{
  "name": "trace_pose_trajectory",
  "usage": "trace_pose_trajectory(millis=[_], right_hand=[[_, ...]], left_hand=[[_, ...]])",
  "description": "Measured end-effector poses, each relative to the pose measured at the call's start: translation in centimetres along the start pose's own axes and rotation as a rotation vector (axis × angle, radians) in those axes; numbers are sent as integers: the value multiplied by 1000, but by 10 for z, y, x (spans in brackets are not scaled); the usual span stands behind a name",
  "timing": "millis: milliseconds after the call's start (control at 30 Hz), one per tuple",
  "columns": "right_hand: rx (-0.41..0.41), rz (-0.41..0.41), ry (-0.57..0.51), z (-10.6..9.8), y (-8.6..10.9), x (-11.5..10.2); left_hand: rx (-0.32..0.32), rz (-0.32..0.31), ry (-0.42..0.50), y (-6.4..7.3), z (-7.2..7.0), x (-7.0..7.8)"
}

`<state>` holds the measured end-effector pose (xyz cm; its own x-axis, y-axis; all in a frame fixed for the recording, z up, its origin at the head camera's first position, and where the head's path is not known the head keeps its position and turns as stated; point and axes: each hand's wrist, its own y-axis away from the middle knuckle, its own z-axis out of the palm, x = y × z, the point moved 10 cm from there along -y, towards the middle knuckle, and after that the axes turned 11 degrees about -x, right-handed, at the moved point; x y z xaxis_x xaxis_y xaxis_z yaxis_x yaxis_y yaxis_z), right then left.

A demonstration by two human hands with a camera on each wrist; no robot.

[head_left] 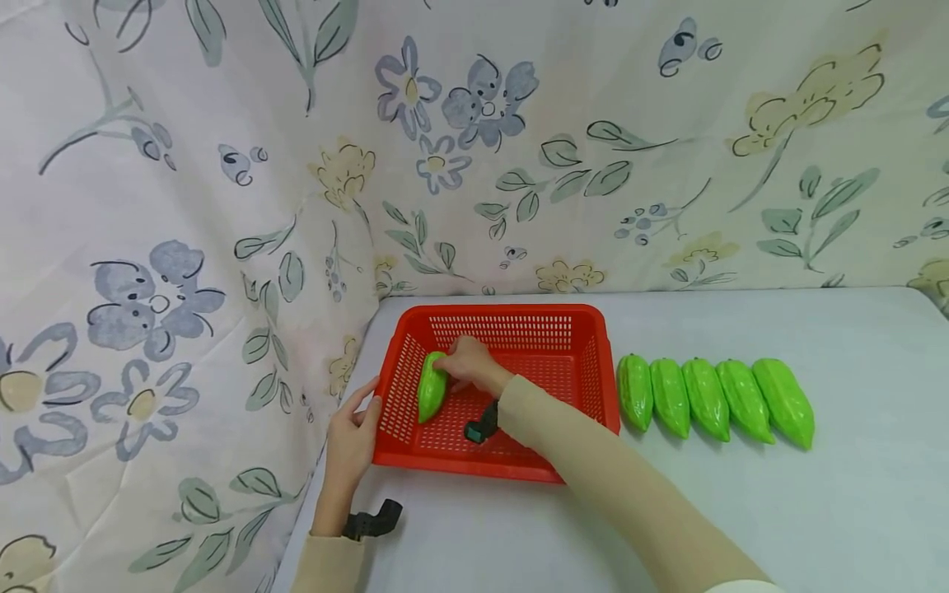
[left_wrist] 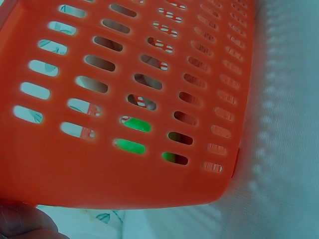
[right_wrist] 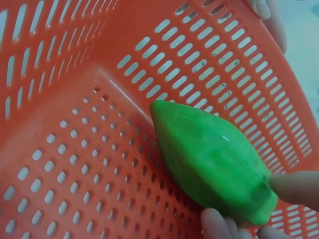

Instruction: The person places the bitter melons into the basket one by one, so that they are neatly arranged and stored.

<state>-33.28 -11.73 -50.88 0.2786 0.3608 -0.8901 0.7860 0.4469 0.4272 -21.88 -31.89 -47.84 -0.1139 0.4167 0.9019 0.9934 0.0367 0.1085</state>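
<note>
A bright green papaya-like fruit (head_left: 432, 387), long, ridged and pointed at one end, is inside a red plastic basket (head_left: 489, 471) near its left wall. My right hand (head_left: 472, 362) holds it by its blunt end, thumb and fingers on opposite sides in the right wrist view, where the fruit (right_wrist: 209, 159) lies slantwise with its point toward the basket floor. My left hand (head_left: 352, 441) grips the basket's left rim, fingertips showing over the edge. Through the slots in the left wrist view, parts of the green fruit (left_wrist: 130, 146) show.
Several similar green fruits (head_left: 706, 399) lie side by side in a row right of the basket. All stand on a white-covered table (head_left: 875, 494). A floral cloth (head_left: 563, 148) hangs behind and along the left side, close to the basket's left end.
</note>
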Motion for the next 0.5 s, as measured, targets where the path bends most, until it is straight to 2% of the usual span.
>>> trace_pose_trajectory(millis=[233,500], right_hand=[[-33,1,-12,8,-3,2],[-58,-8,-8,4,-2,0]], left_hand=[[0,4,-7,-1,0,-1],[-6,-4,-8,0,-1,1]])
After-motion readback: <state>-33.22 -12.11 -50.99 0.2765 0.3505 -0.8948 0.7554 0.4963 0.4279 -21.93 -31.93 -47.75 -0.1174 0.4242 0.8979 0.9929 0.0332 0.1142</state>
